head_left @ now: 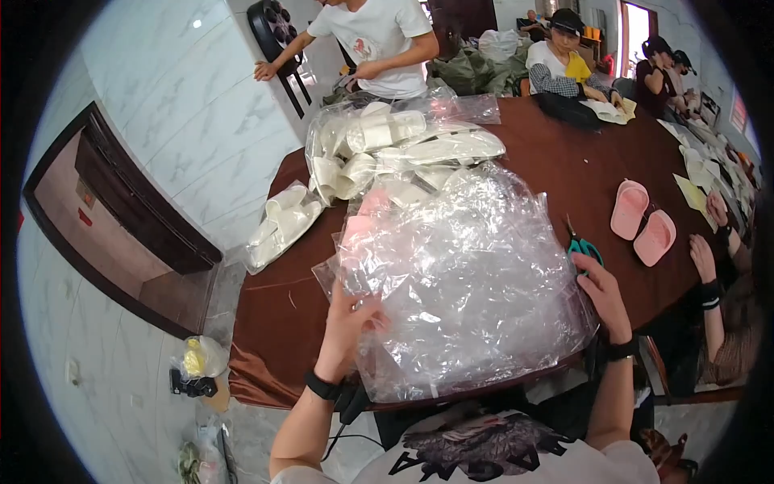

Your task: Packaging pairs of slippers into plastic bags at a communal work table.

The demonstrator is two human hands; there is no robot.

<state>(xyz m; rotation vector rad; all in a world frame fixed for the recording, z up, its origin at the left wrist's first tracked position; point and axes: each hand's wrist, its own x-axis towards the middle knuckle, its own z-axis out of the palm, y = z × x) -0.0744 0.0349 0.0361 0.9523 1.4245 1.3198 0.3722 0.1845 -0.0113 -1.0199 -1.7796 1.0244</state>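
Head view, and both hands are on the big heap of clear plastic bags (472,282) that lies on the brown desk (564,161) right in front of the person. The left hand (348,323) is down at the heap's near-left corner, fingers curled and pinching crinkled film, so it has a hold of the plastic itself. The right hand (603,294) sits at the heap's right edge, palm against the film, fingers loosely spread; whether it actually grips a layer I cannot tell (the film hides the fingertips).

The heap lies between the hands, spreading away from the body toward the desk's middle, its longer run going from near-left up to far-right. Neither hand is closer than the other; both touch it, one on each flank.

Just past the right hand's fingertips lie green-handled scissors (582,246), touching the heap's edge or very nearly so. Farther right, well apart, rests a pair of pink slippers (642,223). Beyond the heap, bagged white slippers (395,145) are piled toward the far rim, with another bagged lot (282,222) hanging off the left edge. Other people work along the far and right sides.
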